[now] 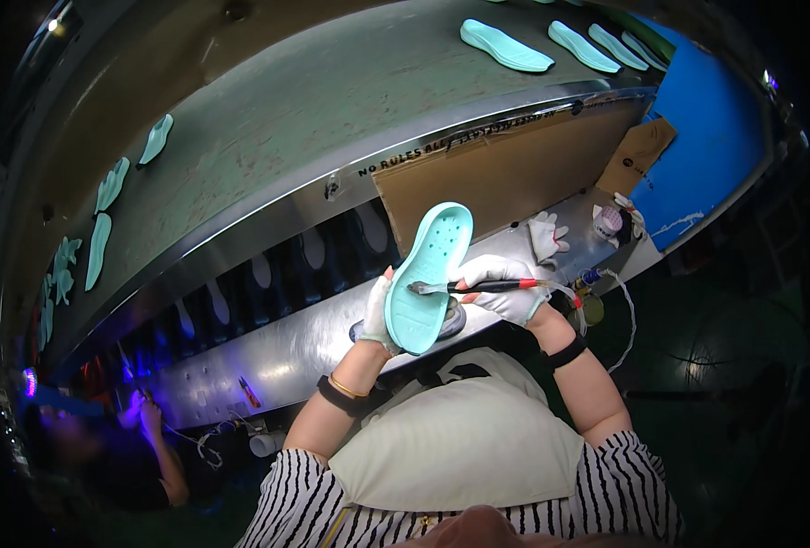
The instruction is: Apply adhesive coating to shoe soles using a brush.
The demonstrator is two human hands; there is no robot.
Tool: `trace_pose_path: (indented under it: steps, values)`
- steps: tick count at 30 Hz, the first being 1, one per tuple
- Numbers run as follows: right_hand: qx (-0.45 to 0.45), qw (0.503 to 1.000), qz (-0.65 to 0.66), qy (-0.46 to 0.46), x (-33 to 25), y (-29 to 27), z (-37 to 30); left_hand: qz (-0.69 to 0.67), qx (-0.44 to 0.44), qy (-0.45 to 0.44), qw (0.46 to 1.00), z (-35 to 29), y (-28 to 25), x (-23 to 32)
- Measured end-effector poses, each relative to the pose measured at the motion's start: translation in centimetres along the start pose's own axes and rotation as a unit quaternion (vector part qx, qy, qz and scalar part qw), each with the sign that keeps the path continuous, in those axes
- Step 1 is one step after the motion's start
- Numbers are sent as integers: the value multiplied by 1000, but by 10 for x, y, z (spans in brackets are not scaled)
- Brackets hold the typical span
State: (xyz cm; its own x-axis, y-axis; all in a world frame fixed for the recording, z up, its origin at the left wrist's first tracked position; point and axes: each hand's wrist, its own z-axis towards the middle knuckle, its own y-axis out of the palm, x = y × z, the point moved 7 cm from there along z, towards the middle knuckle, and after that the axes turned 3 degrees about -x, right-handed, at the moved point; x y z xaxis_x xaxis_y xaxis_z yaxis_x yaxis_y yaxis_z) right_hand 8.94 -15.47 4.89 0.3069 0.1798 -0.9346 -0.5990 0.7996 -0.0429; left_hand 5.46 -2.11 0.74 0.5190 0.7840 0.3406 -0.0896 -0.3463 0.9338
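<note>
A mint-green shoe sole [430, 251] with small holes near its far end is in my left hand [378, 312]. That hand, in a white glove with bare fingertips, is closed on the sole's left edge. My right hand [504, 281], gloved the same way, grips a brush [515, 285] with a black and red handle. The bristles rest on or just over the middle of the sole's inner face; exact contact is hard to tell. Thin tubing [562, 290] runs off the handle's rear end. A greyish rounded object [453, 320] is partly hidden behind the sole.
A conveyor belt [268, 100] crosses the far side, carrying several mint-green soles [505, 46]. Below it are a metal ledge [286, 359], a cardboard sheet [496, 169] and a spare white glove [547, 237]. Pliers [250, 393] lie left. Another person's arm [163, 447] shows lower left.
</note>
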Motion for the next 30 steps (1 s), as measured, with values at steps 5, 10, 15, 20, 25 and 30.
trace_pose_path:
  steps: [5,10,15,20,25,30]
  values:
    - [-28,999,-14,10,0,3,2,-49,-39,-16,998,-6,-4,-1]
    - [-37,999,15,18,2,6,3,6,-6,-20,1000,-9,-6,0]
    - [-50,999,-10,6,-5,8,4,58,38,-27,997,-15,-36,3]
    - [-46,999,-20,16,-2,3,3,60,64,-21,996,-16,-42,3]
    - [94,992,78,-17,-12,-49,-9,30,-16,-42,999,-31,-21,3]
    - [113,956,270,29,7,-22,-13,-39,26,-15,999,-18,-33,2]
